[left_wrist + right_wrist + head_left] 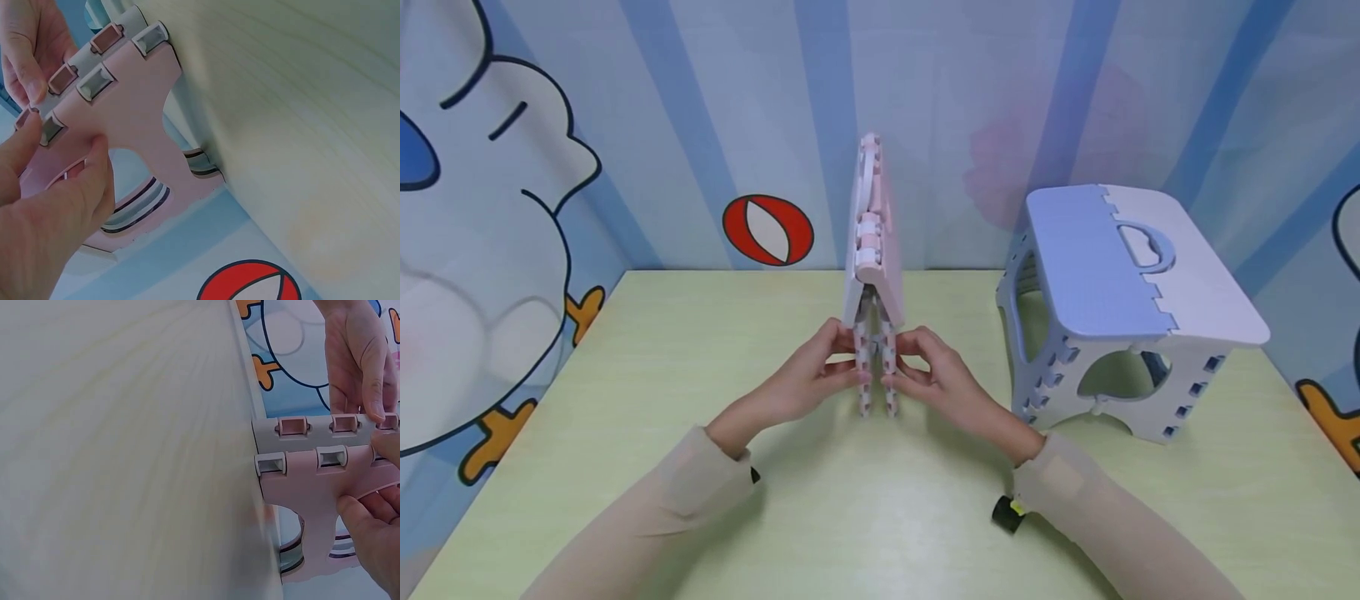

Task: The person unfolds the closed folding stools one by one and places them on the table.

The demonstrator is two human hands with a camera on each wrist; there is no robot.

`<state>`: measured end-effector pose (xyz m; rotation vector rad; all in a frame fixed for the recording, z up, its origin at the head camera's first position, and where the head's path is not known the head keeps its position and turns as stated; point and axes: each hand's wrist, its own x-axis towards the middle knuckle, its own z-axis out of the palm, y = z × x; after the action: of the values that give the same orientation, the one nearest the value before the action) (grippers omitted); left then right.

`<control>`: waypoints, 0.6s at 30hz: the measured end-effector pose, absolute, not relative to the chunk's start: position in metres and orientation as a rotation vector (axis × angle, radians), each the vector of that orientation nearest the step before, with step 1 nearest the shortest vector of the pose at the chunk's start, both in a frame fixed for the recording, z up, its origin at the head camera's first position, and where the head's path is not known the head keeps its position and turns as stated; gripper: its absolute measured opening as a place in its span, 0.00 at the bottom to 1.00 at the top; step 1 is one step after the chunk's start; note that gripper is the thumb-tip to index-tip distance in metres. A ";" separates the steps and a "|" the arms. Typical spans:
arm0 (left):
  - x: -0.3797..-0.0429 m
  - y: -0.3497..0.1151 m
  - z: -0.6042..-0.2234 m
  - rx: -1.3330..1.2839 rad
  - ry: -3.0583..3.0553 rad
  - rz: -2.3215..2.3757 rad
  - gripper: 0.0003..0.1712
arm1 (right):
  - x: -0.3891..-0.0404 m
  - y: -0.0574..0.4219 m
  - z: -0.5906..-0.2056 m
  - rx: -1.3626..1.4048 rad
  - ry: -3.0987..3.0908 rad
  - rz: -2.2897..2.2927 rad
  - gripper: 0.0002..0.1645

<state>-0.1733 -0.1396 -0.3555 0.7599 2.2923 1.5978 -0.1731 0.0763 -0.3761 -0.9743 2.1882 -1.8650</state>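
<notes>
A pink and white folding stool [889, 250], mostly folded, stands upright at the middle of the table. Its two seat halves lean together at the top, and the leg panels point down with a narrow gap between them. My left hand [801, 382] pinches the left leg panel [137, 87] by its edge, thumb in front and fingers behind. On the other side my right hand [946, 379] pinches the right leg panel [306, 481] the same way, with fingers at its cut-out. The inner faces of the panels are largely hidden.
An unfolded blue and white folding stool [1082, 258] with a handle in its seat stands on the right of the pale green table [880, 517]. Behind the table hangs a cartoon-printed backdrop [760, 100]. A small black object [1007, 515] sits by the right cuff.
</notes>
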 end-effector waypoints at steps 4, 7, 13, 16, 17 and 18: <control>-0.180 -0.146 -0.367 0.749 2.312 1.582 0.27 | -0.174 0.077 -0.378 -0.988 2.189 -1.865 0.21; -0.179 -0.149 -0.366 0.745 2.313 1.582 0.30 | -0.175 0.077 -0.379 -0.997 2.191 -1.862 0.21; -0.178 -0.153 -0.366 0.727 2.315 1.584 0.33 | -0.174 0.077 -0.379 -0.997 2.187 -1.861 0.21; -0.178 -0.155 -0.365 0.730 2.321 1.579 0.34 | -0.175 0.077 -0.378 -1.005 2.190 -1.857 0.22; -0.177 -0.156 -0.365 0.734 2.323 1.578 0.34 | -0.175 0.077 -0.378 -1.009 2.190 -1.856 0.22; -0.177 -0.156 -0.365 0.736 2.322 1.578 0.33 | -0.175 0.077 -0.378 -1.016 2.189 -1.853 0.22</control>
<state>-0.1772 -0.1564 -0.3650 0.7364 2.3223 1.5780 -0.1747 0.0772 -0.3781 -1.0163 2.1894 -1.8533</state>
